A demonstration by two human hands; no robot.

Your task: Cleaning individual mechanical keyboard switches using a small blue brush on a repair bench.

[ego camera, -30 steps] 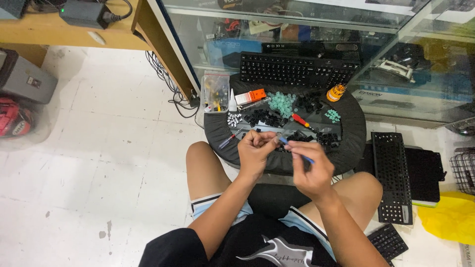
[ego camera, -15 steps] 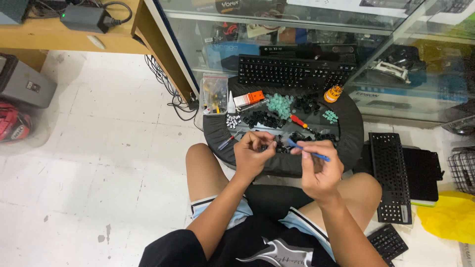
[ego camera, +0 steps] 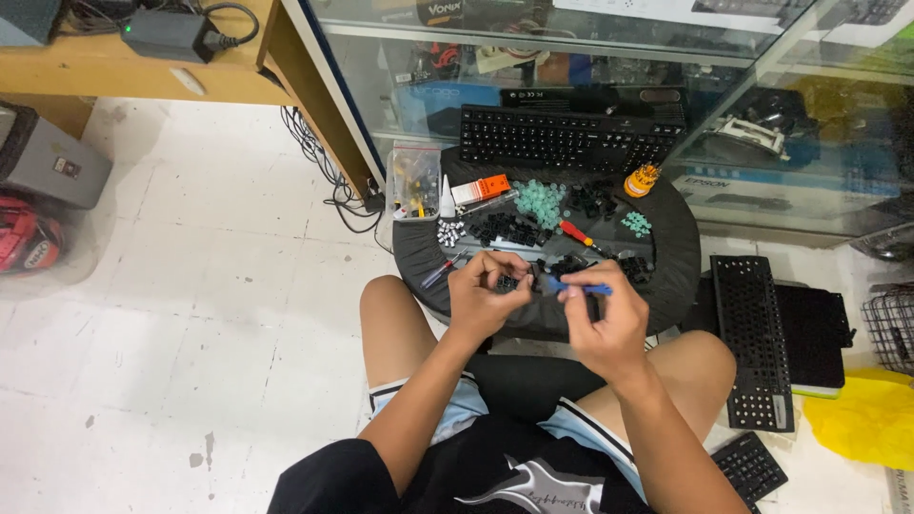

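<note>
We see the left hand (ego camera: 487,297) curled over the near edge of a round black tray table (ego camera: 666,276), its fingertips pinched together on a small black keyboard part (ego camera: 507,283). The part sits between both hands, just above the table's front rim. The right hand (ego camera: 604,319) is just beside it, thumb and fingers pressed around a slim blue-handled tool (ego camera: 579,286) that lies nearly level, its tip pointing left toward the small black part; whether the tip touches it we cannot tell.

On the table behind the hands we see loose black keycaps (ego camera: 509,229), a heap of pale green round caps (ego camera: 541,200), a red-handled screwdriver (ego camera: 574,233), a white pointed glue bottle (ego camera: 447,198), a small orange box (ego camera: 487,187) and a clear plastic parts box (ego camera: 415,181). A black full-size keyboard (ego camera: 562,138) leans at the table's far side against a glass display case (ego camera: 533,57). Another black keyboard (ego camera: 754,338) lies on the white tiled floor (ego camera: 190,286) to the person's right.
</note>
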